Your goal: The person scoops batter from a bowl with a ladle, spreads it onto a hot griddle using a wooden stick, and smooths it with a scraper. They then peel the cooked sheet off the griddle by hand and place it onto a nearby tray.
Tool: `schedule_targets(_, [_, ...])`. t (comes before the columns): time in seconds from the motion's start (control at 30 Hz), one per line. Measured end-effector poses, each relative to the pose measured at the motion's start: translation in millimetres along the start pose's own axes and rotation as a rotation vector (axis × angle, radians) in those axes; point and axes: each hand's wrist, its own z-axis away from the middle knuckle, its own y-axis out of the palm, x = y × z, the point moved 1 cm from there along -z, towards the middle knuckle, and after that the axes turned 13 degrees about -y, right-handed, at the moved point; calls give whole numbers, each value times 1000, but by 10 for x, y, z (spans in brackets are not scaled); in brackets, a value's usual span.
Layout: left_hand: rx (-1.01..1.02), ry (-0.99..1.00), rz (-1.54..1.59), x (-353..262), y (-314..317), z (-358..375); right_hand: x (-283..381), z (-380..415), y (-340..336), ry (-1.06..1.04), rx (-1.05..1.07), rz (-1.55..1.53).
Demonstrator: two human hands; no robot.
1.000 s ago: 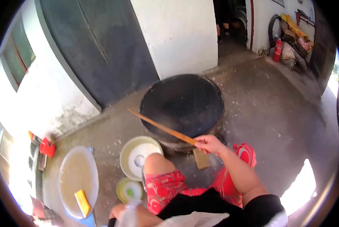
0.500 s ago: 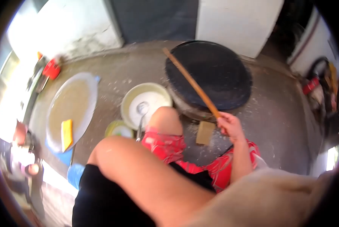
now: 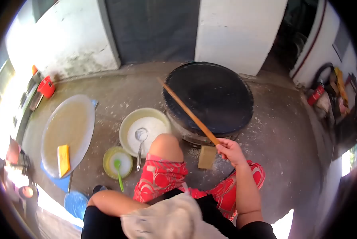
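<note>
My right hand (image 3: 229, 151) is closed round the lower end of a long flat wooden stick (image 3: 188, 113). The stick slants up and left, across the near left edge of a large round black griddle (image 3: 210, 99). Of my left arm I see the forearm (image 3: 118, 202), bent in front of my body; its hand is hidden. Left of the griddle stands a pale basin (image 3: 125, 139) of white batter with a metal ladle (image 3: 140, 145) in it. A smaller yellow-green bowl (image 3: 106, 165) holds white liquid and a green spoon (image 3: 118, 169).
A round tray-like board (image 3: 69, 127) lies at the left with a yellow scraper-like piece (image 3: 64, 159) on it. A tan block (image 3: 207, 157) sits on the floor below the griddle. A blue container (image 3: 75, 204), a red bucket (image 3: 46, 87) and a fire extinguisher (image 3: 316, 95) are farther out.
My view has shifted, so things sit lower and slightly left. My left forearm has drawn back, uncovering the small bowl and green spoon. The right hand keeps hold of the stick.
</note>
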Motion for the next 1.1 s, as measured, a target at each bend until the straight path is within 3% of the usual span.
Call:
schedule_targets(0.1, [-67, -301, -304, -221, 72, 16, 84, 21, 39, 39, -21, -27])
schedule_targets(0.23, [29, 21, -176, -113, -149, 176, -47, -47, 16, 21, -1, -35])
schedule_targets(0.47, [21, 214, -145, -76, -235, 242, -60, -32, 32, 67, -84, -1])
schedule_targets(0.7, [80, 395, -46, 19, -152, 157, -44, 4, 61, 3, 20, 37])
schedule_targets(0.83, [237, 585, 150, 132, -84, 123, -43, -8, 79, 38, 1, 2])
schedule_targets(1.03, [235, 924, 98, 261, -160, 67, -60, -47, 113, 20, 55, 67])
schedule_targets(1.1, [240, 1045, 49, 310, -195, 40, 13, -7, 130, 45, -16, 60])
